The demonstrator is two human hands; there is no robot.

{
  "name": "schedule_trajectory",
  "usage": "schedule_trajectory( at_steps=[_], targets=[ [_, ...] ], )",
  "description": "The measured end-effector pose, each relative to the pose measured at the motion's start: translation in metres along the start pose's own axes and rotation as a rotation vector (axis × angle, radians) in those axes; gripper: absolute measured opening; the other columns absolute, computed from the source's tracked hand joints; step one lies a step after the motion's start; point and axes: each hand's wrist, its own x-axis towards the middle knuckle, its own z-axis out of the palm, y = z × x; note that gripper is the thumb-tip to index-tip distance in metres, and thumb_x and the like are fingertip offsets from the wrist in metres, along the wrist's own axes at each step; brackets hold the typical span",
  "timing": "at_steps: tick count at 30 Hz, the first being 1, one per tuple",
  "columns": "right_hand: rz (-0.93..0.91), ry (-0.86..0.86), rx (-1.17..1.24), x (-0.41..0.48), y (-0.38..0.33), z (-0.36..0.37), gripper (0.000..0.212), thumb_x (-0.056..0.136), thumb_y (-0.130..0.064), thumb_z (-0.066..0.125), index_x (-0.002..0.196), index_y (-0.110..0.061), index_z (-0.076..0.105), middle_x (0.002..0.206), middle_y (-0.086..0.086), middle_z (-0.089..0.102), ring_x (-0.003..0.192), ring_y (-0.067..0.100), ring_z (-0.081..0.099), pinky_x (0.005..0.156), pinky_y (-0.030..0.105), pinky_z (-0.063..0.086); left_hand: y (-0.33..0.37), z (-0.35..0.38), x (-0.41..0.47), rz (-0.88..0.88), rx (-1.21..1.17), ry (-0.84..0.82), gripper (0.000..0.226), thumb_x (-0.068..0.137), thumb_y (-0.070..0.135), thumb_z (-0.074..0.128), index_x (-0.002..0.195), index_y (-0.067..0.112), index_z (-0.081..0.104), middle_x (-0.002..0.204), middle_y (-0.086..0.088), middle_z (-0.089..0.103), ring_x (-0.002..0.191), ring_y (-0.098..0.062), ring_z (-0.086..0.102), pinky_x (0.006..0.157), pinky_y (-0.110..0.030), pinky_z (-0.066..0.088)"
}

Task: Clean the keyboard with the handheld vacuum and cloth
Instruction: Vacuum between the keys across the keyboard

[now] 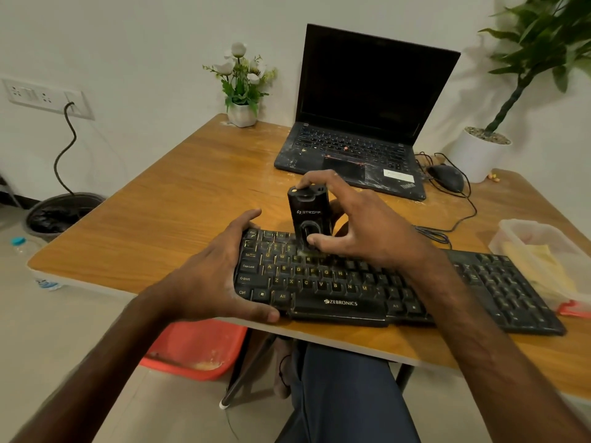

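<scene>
Evidently your right hand point(361, 225) pinches the handheld vacuum point(308, 215), likely light and rigid, at top and base; just beside it, your left hand point(211, 276) clasps one end of the stiff Zebronics keyboard point(339, 303).

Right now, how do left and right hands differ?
The left hand grips the left end of the keyboard; the right hand holds the handheld vacuum upright on the upper keys. The left hand is nearer the person; the right hand is farther in. Both are bare and gripping.

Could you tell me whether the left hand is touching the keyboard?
Touching. The head view shows the left hand gripping the keyboard at its left end, thumb on the front edge.
</scene>
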Motion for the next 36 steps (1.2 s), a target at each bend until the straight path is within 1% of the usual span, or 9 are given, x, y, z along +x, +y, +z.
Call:
schedule_trajectory(
  at_steps=[2,6,11,17,22,24,27,31,36],
  targets=[
    [0.006,0.063,-0.027,-0.002,-0.001,0.005,0.071,0.084,-0.030,0.076,0.137,-0.042,0.030,0.107,-0.001,0.067,0.067,-0.001,0.061,0.057,0.026,0.059,0.000,0.000,0.000,0.003,-0.002,0.000,0.147,0.039,0.078,0.086,0.151,0.054,-0.006,0.145,0.028,0.029,0.133,0.006,0.038,0.114,-0.032,0.037],
    [-0.038,0.026,0.273,-0.020,-0.011,0.016,0.071,0.082,-0.024,0.079,0.135,-0.041,0.035,0.111,-0.005,0.063,0.080,0.014,0.071,0.060,0.028,0.061,-0.001,0.001,-0.001,0.005,-0.009,-0.005,0.146,0.040,0.077,0.087,0.150,0.054,-0.007,0.145,0.029,0.030,0.133,0.005,0.039,0.113,-0.030,0.037],
    [0.006,0.141,-0.129,-0.016,-0.001,0.018,0.074,0.087,-0.031,0.073,0.142,-0.040,0.025,0.112,0.004,0.067,0.066,0.001,0.058,0.049,0.012,0.049,-0.001,0.002,0.000,0.006,0.009,0.008,0.147,0.040,0.078,0.085,0.152,0.052,-0.007,0.149,0.021,0.030,0.137,0.000,0.037,0.115,-0.031,0.034],
    [-0.086,0.022,0.152,-0.020,-0.013,0.016,0.071,0.084,-0.026,0.077,0.137,-0.041,0.032,0.113,-0.013,0.060,0.081,0.002,0.066,0.064,0.016,0.058,0.001,0.001,0.000,0.014,-0.010,-0.004,0.147,0.042,0.074,0.088,0.152,0.051,-0.006,0.147,0.023,0.032,0.134,0.001,0.041,0.114,-0.034,0.039],
    [-0.082,0.071,0.047,-0.004,-0.009,0.018,0.074,0.086,-0.027,0.076,0.141,-0.037,0.028,0.107,-0.007,0.062,0.067,-0.005,0.059,0.055,0.012,0.053,0.000,0.001,0.000,0.015,-0.019,-0.006,0.147,0.042,0.075,0.088,0.152,0.051,-0.006,0.148,0.022,0.031,0.136,0.002,0.039,0.116,-0.036,0.037],
    [-0.102,0.072,-0.020,0.005,-0.008,0.023,0.074,0.087,-0.028,0.074,0.143,-0.036,0.027,0.114,0.000,0.066,0.070,0.000,0.060,0.056,0.015,0.055,0.000,0.001,0.000,0.012,-0.018,-0.008,0.147,0.042,0.075,0.088,0.152,0.051,-0.007,0.148,0.022,0.031,0.136,0.002,0.038,0.116,-0.036,0.037],
    [-0.103,0.058,0.072,0.009,-0.008,0.024,0.071,0.086,-0.025,0.075,0.143,-0.032,0.032,0.120,0.002,0.064,0.083,0.010,0.067,0.061,0.021,0.059,0.001,0.000,0.000,0.013,-0.016,-0.009,0.147,0.042,0.074,0.088,0.152,0.052,-0.007,0.147,0.024,0.031,0.134,0.005,0.039,0.115,-0.034,0.038],
    [-0.076,-0.009,0.191,0.006,-0.010,0.014,0.070,0.083,-0.022,0.078,0.137,-0.038,0.036,0.112,-0.014,0.059,0.087,0.007,0.068,0.065,0.023,0.060,0.000,0.000,0.000,0.019,-0.027,-0.005,0.147,0.043,0.074,0.089,0.153,0.051,-0.006,0.146,0.021,0.034,0.133,0.000,0.043,0.113,-0.037,0.041],
    [-0.074,0.084,0.069,0.013,-0.010,0.023,0.072,0.085,-0.026,0.076,0.142,-0.035,0.032,0.117,-0.001,0.065,0.084,0.007,0.067,0.063,0.019,0.058,0.001,0.001,0.000,0.019,-0.023,-0.007,0.147,0.042,0.076,0.088,0.152,0.052,-0.008,0.146,0.025,0.032,0.133,0.002,0.040,0.115,-0.036,0.039]
  ],
)
